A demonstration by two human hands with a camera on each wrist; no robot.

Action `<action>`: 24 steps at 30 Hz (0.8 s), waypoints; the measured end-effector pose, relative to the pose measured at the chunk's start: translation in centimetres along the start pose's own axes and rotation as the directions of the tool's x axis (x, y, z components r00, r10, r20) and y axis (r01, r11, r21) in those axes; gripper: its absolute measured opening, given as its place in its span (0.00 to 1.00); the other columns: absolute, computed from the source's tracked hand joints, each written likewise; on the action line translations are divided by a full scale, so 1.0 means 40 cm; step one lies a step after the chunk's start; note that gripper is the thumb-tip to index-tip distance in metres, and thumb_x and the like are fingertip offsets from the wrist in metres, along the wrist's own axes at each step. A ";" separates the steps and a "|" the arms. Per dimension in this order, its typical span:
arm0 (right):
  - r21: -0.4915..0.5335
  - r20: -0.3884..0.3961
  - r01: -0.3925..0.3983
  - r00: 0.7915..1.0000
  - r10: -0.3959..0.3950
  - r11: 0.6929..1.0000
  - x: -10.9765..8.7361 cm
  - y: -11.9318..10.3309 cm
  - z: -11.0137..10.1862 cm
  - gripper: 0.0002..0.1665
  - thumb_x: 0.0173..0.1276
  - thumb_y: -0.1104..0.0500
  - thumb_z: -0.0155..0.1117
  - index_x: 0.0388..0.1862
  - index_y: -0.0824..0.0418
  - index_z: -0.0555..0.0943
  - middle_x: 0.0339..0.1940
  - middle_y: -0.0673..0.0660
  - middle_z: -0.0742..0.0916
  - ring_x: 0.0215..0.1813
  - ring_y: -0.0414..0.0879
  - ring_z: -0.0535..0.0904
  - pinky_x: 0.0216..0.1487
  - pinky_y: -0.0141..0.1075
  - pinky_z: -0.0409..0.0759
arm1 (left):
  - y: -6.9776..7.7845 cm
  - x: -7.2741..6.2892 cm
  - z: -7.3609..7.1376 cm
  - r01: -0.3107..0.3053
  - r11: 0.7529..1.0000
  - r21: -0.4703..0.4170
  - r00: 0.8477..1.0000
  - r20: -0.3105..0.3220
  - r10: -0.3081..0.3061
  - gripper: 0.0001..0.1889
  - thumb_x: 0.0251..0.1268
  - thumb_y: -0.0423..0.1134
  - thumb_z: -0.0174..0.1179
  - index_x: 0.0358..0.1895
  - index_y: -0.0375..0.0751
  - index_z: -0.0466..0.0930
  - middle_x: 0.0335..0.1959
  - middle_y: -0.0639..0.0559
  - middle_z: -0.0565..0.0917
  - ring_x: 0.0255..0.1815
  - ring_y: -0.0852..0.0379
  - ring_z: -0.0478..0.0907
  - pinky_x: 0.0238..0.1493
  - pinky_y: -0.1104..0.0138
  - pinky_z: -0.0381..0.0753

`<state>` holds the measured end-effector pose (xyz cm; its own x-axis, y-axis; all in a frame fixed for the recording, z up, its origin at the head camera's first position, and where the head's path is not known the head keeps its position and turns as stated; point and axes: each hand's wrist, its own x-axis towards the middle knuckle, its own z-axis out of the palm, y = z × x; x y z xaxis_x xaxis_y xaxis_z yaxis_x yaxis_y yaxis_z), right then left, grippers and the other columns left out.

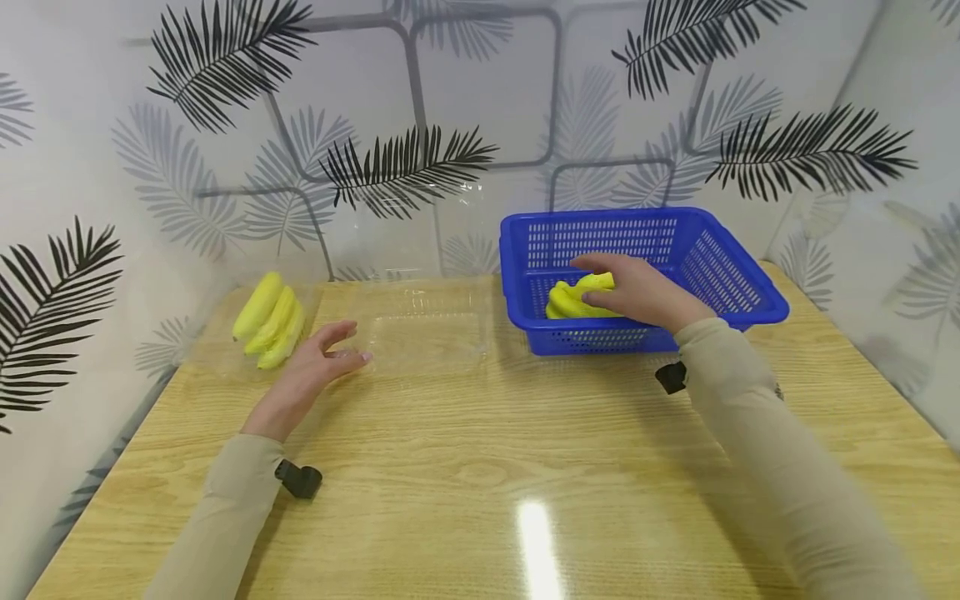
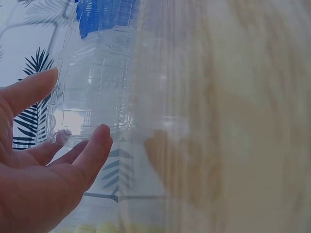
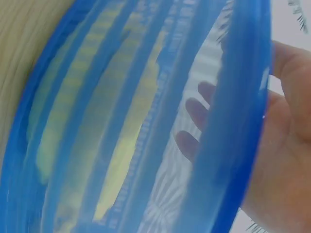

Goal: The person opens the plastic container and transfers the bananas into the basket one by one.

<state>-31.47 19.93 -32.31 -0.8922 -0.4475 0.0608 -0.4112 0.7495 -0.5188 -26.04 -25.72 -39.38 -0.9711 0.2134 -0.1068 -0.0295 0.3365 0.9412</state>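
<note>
My right hand (image 1: 630, 287) reaches over the front of a blue plastic basket (image 1: 750, 312), fingers extended above yellow bananas (image 1: 566, 304). In the right wrist view, the bananas (image 3: 92, 107) show through the basket's slotted wall, and the hand (image 3: 286, 145) is apart from them, holding nothing. My left hand (image 1: 311, 375) is beside the left edge of a clear plastic box (image 1: 427, 367) with its lid raised at the back. In the left wrist view, that hand (image 2: 53, 165) has thumb and fingers spread around nothing, close to the transparent box (image 2: 97, 92).
Another clear box (image 1: 217, 350) stands at the far left, with several bananas (image 1: 270, 321) in it, just past my left hand. A leaf-patterned wall covering (image 1: 480, 92) rises behind the wooden table (image 1: 450, 483). The basket stands right of the middle box.
</note>
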 end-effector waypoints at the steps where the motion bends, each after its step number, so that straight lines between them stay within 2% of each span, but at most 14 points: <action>1: 0.004 -0.021 0.012 1.000 -0.012 1.000 0.002 -0.017 0.009 0.32 0.72 0.58 0.61 0.73 0.59 0.67 0.71 0.60 0.72 0.73 0.59 0.62 0.69 0.56 0.62 | 0.000 0.001 0.000 -0.003 1.000 0.007 1.000 -0.001 0.003 0.42 0.67 0.47 0.64 0.78 0.43 0.51 0.78 0.43 0.52 0.69 0.42 0.61 0.69 0.47 0.59; 5: 0.023 -0.097 0.094 0.991 -0.092 0.995 0.011 -0.087 0.054 0.32 0.72 0.56 0.61 0.74 0.58 0.67 0.72 0.58 0.71 0.74 0.55 0.61 0.71 0.52 0.60 | 0.000 0.001 -0.002 -0.006 0.998 0.057 1.000 -0.006 0.006 0.41 0.67 0.49 0.64 0.78 0.44 0.52 0.78 0.44 0.53 0.69 0.41 0.62 0.68 0.47 0.62; 9: 0.036 -0.141 0.197 0.972 -0.190 0.980 0.020 -0.161 0.102 0.31 0.73 0.57 0.61 0.73 0.58 0.67 0.72 0.57 0.71 0.74 0.53 0.62 0.71 0.49 0.61 | 0.006 0.000 -0.003 -0.010 0.996 0.093 1.000 -0.017 0.011 0.39 0.69 0.49 0.61 0.77 0.44 0.53 0.77 0.43 0.54 0.70 0.41 0.61 0.67 0.45 0.62; 14: 0.056 -0.149 0.282 0.951 -0.272 0.958 0.034 -0.231 0.156 0.31 0.73 0.59 0.61 0.73 0.60 0.67 0.71 0.57 0.72 0.74 0.51 0.62 0.72 0.46 0.60 | 0.019 -0.001 -0.005 -0.011 0.994 0.104 0.998 -0.054 0.017 0.35 0.72 0.45 0.59 0.77 0.42 0.55 0.76 0.40 0.55 0.71 0.39 0.60 0.67 0.44 0.63; 19: 0.078 -0.137 0.335 0.937 -0.322 0.939 0.054 -0.271 0.202 0.31 0.71 0.59 0.63 0.71 0.62 0.68 0.70 0.58 0.73 0.73 0.52 0.64 0.73 0.45 0.59 | 0.044 -0.006 -0.011 -0.026 0.982 0.185 0.991 -0.128 0.050 0.33 0.72 0.46 0.59 0.75 0.42 0.59 0.75 0.38 0.58 0.71 0.38 0.61 0.64 0.44 0.68; 22: 0.083 -0.113 0.340 0.937 -0.330 0.937 0.062 -0.288 0.224 0.31 0.72 0.59 0.62 0.72 0.62 0.68 0.71 0.58 0.73 0.73 0.52 0.63 0.73 0.44 0.59 | 0.055 -0.012 -0.020 -0.060 0.965 0.254 0.971 -0.210 0.116 0.28 0.73 0.46 0.58 0.71 0.41 0.65 0.71 0.37 0.65 0.68 0.39 0.66 0.59 0.45 0.73; 23: 0.082 -0.106 0.342 0.937 -0.333 0.936 0.064 -0.292 0.230 0.31 0.72 0.59 0.62 0.72 0.62 0.68 0.71 0.58 0.72 0.73 0.51 0.63 0.73 0.43 0.58 | 0.057 -0.014 -0.025 -0.077 0.959 0.272 0.957 -0.252 0.148 0.26 0.73 0.45 0.57 0.69 0.40 0.68 0.69 0.37 0.68 0.67 0.39 0.68 0.57 0.45 0.74; 24: 0.085 -0.098 0.346 0.936 -0.338 0.934 0.067 -0.297 0.236 0.31 0.72 0.59 0.61 0.72 0.62 0.68 0.71 0.58 0.72 0.73 0.50 0.63 0.73 0.43 0.58 | 0.059 -0.016 -0.031 -0.090 0.949 0.303 0.936 -0.300 0.185 0.24 0.74 0.45 0.56 0.67 0.39 0.71 0.67 0.37 0.71 0.65 0.40 0.70 0.56 0.46 0.75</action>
<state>-27.21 5.20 -34.04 -0.7148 -0.6240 0.3158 -0.6770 0.5043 -0.5361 -25.81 -26.21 -36.69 -0.9853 -0.0137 0.1703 0.1312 0.5779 0.8055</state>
